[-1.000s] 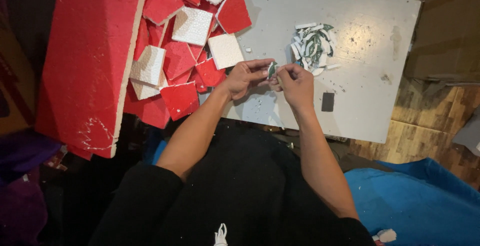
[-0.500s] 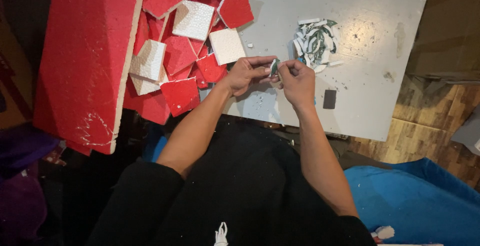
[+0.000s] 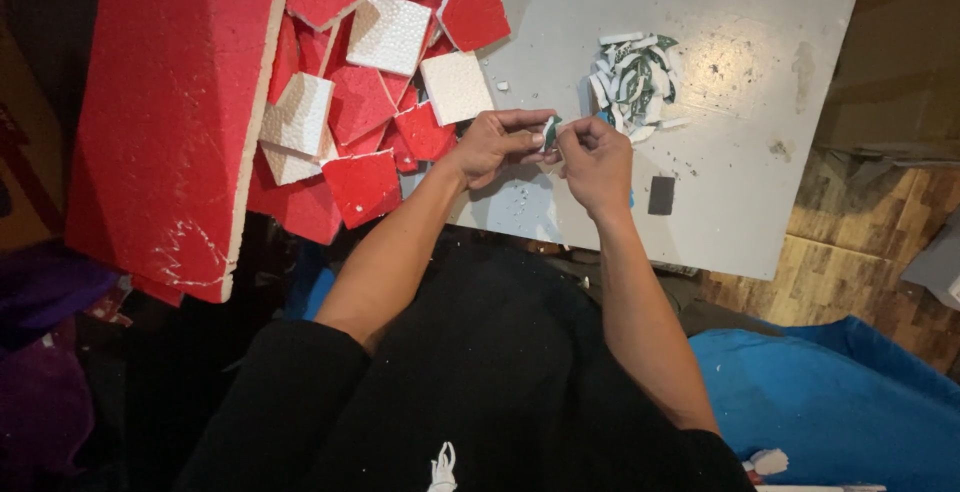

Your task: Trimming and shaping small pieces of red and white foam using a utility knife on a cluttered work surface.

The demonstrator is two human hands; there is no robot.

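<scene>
**Hands Hold Position on Small Piece**

The left hand point(image 3: 497, 142) and right hand point(image 3: 597, 157) are closed together, pinching a small green-and-white piece point(image 3: 550, 132) above the tabletop point(image 3: 760, 72). Compared with one second earlier, the grip is unchanged; work on this piece continues. The scrap pile point(image 3: 633, 84) lies near the right hand, red foam tiles point(image 3: 365, 102) at left.

Big red foam slab point(image 3: 170, 112) takes up the left side of the frame, leaning off the edge of the grey table point(image 3: 740, 82). Right next to it, upper middle, there's a messy heap of red and white foam squares point(image 3: 385, 72), overlapping each other. Small dark block point(image 3: 661, 195) sits alone on the table at center right. Blue cloth point(image 3: 840, 402) lower right, wood floor point(image 3: 850, 262) above it, cardboard box point(image 3: 900, 52) upper right.
</scene>
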